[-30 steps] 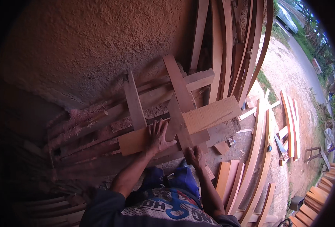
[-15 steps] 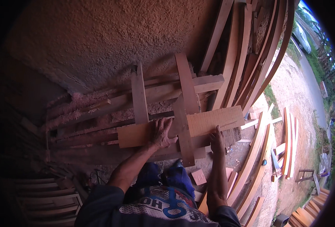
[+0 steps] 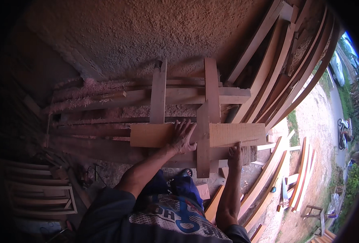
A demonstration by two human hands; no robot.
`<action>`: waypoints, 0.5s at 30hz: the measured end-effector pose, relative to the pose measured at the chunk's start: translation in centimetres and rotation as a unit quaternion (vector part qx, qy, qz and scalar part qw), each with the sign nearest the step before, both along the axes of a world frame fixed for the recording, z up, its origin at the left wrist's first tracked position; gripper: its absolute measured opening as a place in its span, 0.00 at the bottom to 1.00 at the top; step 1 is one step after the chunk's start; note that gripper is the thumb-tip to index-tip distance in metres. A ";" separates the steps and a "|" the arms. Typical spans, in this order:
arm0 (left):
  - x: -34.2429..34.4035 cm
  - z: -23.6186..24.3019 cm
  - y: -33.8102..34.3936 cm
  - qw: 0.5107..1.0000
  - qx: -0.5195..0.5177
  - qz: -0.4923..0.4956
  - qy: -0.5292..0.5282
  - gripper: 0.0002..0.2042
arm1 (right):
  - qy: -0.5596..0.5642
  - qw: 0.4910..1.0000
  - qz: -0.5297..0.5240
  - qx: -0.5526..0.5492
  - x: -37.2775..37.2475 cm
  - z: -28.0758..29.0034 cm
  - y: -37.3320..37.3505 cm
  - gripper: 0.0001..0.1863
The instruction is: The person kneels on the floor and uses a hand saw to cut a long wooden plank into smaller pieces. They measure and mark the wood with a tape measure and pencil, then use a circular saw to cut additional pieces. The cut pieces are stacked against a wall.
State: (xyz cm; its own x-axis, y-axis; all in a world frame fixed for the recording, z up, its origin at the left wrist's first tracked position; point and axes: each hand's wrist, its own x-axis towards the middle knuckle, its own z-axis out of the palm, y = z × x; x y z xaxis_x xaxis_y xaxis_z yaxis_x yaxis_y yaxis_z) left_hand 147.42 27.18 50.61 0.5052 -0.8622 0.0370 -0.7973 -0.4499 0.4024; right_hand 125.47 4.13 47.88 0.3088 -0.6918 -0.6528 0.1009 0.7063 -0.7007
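Observation:
A pale sawn board (image 3: 238,135) lies lengthwise across the timber stand in front of me. A shorter, darker piece of wood (image 3: 203,141) crosses over it. My left hand (image 3: 182,138) rests on the board just left of that crosspiece, fingers spread over the face and thumb reaching toward the crosspiece. Farther right, my right hand (image 3: 235,156) grips the board's near edge with a fingertip against it; its other fingers are curled and partly hidden.
Two upright slats (image 3: 158,95) (image 3: 212,89) lean toward the rough wall (image 3: 126,36) behind long beams (image 3: 179,96). Long planks (image 3: 264,77) lean at the right. Cut strips (image 3: 264,182) lie on the ground, and a wooden frame (image 3: 41,186) stands at lower left.
The view has turned, so the pale board and beams look more level and sit slightly differently in the picture. Both hands keep about the same places on the board.

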 end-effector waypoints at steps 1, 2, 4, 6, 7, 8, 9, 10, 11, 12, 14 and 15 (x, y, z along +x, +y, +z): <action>-0.2 0.2 -0.6 1.000 0.000 -0.007 0.005 0.51 | 0.021 0.986 0.114 -0.117 -1.5 -1.0 -1.1 0.31; -0.7 0.4 -1.4 1.000 -0.003 -0.019 0.013 0.51 | 0.048 0.946 0.222 -0.232 -4.4 -3.2 -3.1 0.40; -0.4 0.1 -1.5 0.999 -0.023 -0.038 0.011 0.51 | 0.038 0.927 0.259 -0.269 -5.7 -4.6 -3.8 0.51; -0.1 0.0 -1.5 0.998 -0.036 -0.049 0.019 0.52 | -0.023 0.985 0.114 -0.127 -4.2 -4.3 -3.5 0.54; 0.6 -0.3 0.5 0.999 -0.023 -0.027 0.025 0.52 | 0.000 0.993 0.092 -0.071 -1.4 -1.8 -1.1 0.55; 0.7 0.1 1.2 0.999 -0.022 -0.015 0.036 0.52 | 0.019 0.991 0.098 -0.093 -1.5 -0.3 0.0 0.55; 0.7 0.9 0.9 0.998 -0.030 -0.031 0.034 0.52 | 0.028 0.990 0.075 -0.116 -2.4 -0.2 -0.1 0.55; 0.9 1.7 1.1 0.999 -0.031 -0.032 0.029 0.53 | 0.029 0.985 0.065 -0.157 -3.6 -0.2 0.7 0.54; 1.1 1.9 1.8 0.997 -0.058 -0.029 0.036 0.53 | 0.074 0.976 0.065 -0.195 -3.7 1.1 2.3 0.52; 1.4 2.0 2.6 0.990 -0.139 -0.024 0.022 0.53 | 0.094 0.974 0.028 -0.205 -3.8 1.8 3.1 0.43; 2.2 1.9 5.6 0.964 -0.265 -0.014 0.014 0.54 | 0.154 0.918 0.061 -0.360 -4.8 2.1 5.0 0.41; 2.3 3.0 6.7 0.960 -0.279 -0.005 0.013 0.53 | 0.147 0.895 0.066 -0.415 -5.4 1.7 5.0 0.37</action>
